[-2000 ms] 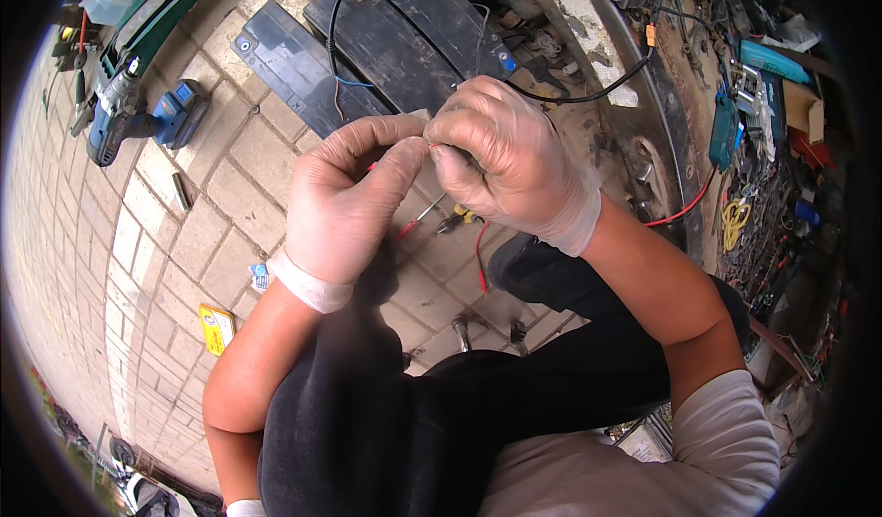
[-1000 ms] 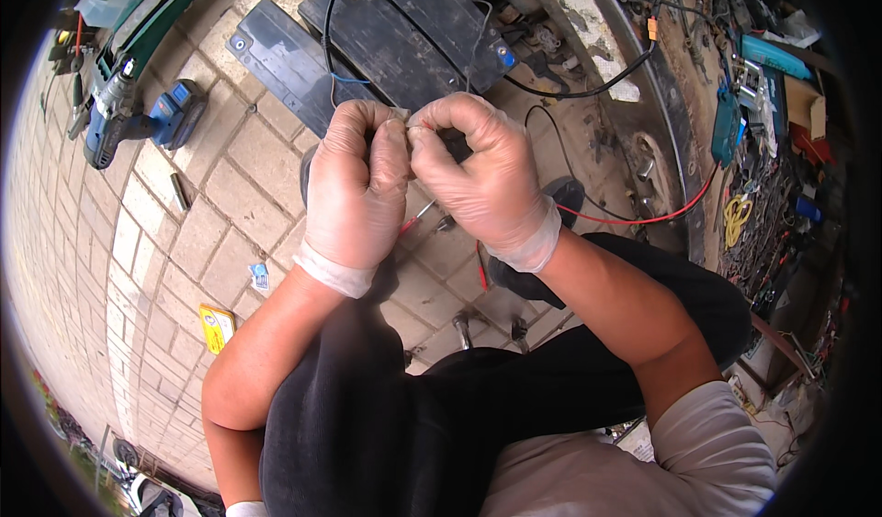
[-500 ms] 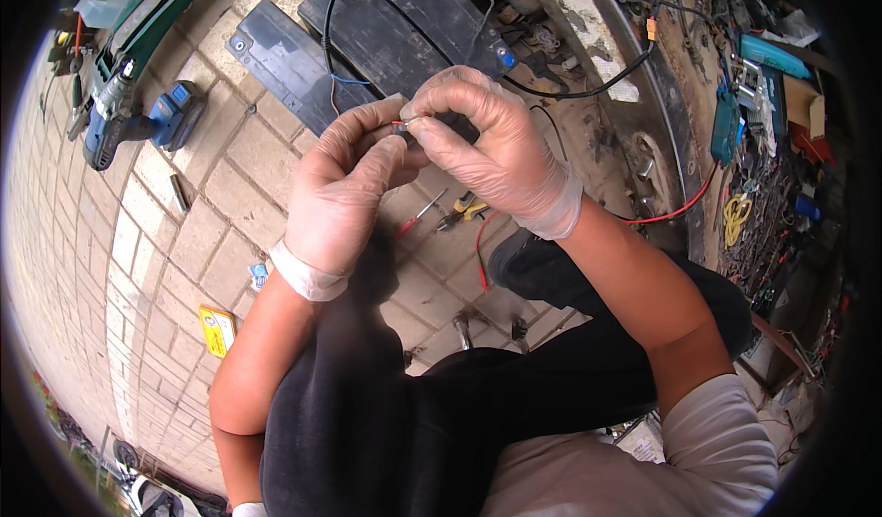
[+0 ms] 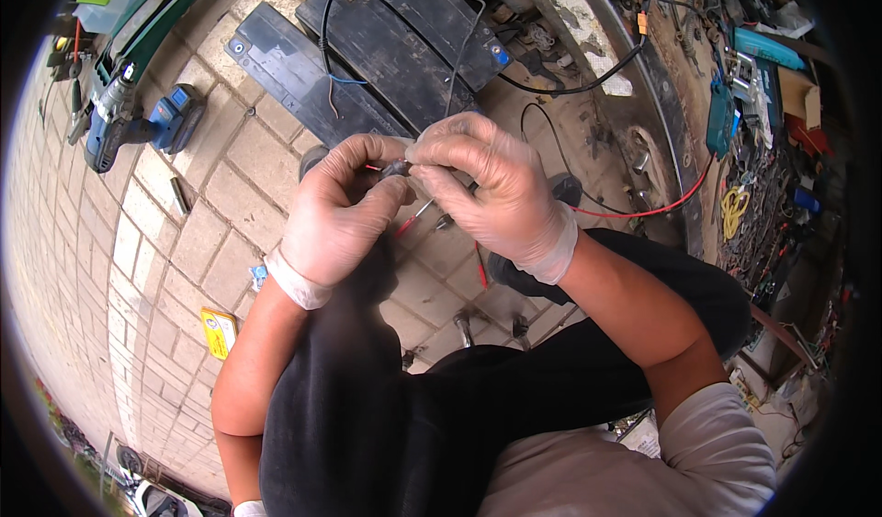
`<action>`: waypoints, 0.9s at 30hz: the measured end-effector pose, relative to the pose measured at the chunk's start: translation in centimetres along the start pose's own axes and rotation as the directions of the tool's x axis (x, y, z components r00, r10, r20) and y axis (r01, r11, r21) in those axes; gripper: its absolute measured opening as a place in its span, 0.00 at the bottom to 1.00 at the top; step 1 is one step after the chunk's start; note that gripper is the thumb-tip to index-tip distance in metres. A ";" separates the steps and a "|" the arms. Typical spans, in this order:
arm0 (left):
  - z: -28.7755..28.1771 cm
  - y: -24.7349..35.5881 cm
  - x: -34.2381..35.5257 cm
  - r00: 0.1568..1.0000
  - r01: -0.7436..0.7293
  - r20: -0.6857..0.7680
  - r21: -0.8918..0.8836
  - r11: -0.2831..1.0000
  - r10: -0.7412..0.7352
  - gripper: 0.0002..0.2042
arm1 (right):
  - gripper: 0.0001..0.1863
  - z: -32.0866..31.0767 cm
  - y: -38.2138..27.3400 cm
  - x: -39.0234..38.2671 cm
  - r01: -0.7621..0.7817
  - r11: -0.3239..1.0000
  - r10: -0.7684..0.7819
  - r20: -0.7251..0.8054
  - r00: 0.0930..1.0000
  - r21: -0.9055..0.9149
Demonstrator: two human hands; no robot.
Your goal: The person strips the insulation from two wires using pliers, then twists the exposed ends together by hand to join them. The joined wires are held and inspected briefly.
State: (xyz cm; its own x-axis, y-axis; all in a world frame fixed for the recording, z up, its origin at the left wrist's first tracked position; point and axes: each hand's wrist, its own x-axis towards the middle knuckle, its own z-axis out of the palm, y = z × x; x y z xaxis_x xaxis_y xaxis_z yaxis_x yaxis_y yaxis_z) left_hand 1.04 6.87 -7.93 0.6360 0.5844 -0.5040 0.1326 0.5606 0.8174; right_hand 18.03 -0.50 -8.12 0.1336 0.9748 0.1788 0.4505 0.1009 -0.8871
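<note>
Both my hands wear thin clear gloves and meet in front of the black batteries (image 4: 386, 48). My left hand (image 4: 340, 218) is closed around a dark cable (image 4: 395, 169), from which a bit of red wire shows. At the end of that cable, the fingertips of my right hand (image 4: 491, 186) are pinched together; the exact bit between them is too small to make out. Beneath the hands, a thin screwdriver with a red handle (image 4: 405, 227) lies on the paving. Close by is a red test probe (image 4: 481, 267) on a lead. My right hand largely covers a pair of pliers.
A cordless drill (image 4: 119, 126) with a blue battery lies at the left. Nearer me is a yellow packet (image 4: 219, 333). To the right, a red cable (image 4: 657, 212) runs to a teal device (image 4: 721, 122) among piled tools and scrap. A narrower black battery (image 4: 294, 67) sits beside the others.
Both hands have come down toward me with the cable. The right hand now covers most of the pliers, and more of the batteries shows above the hands.
</note>
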 end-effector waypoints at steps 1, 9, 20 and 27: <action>0.0 0.1 -0.1 1.000 0.009 0.022 -0.023 1.000 -0.008 0.09 | 0.08 0.2 0.1 -0.2 0.009 1.000 -0.009 0.002 1.000 0.005; -0.3 -0.5 0.1 1.000 -0.001 -0.002 0.003 1.000 0.001 0.05 | 0.09 1.1 0.1 -1.2 -0.119 0.949 0.136 -0.037 0.990 0.291; 0.4 -0.5 0.2 0.999 -0.025 -0.045 -0.018 1.000 0.024 0.05 | 0.07 -0.3 -1.0 0.1 -0.579 0.576 0.586 0.203 0.785 0.578; 0.7 -0.3 0.0 0.993 -0.076 -0.090 -0.068 0.995 0.070 0.07 | 0.10 -0.4 -0.7 -0.2 -0.320 0.771 0.301 0.128 0.945 0.550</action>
State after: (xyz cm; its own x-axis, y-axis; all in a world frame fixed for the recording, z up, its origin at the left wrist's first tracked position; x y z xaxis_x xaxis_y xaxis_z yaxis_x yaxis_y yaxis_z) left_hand 1.54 6.27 -7.98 0.5728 0.6727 -0.4684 0.0319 0.5526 0.8328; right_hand 18.00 -0.80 -7.35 0.1489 0.9770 -0.1525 -0.1808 -0.1247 -0.9756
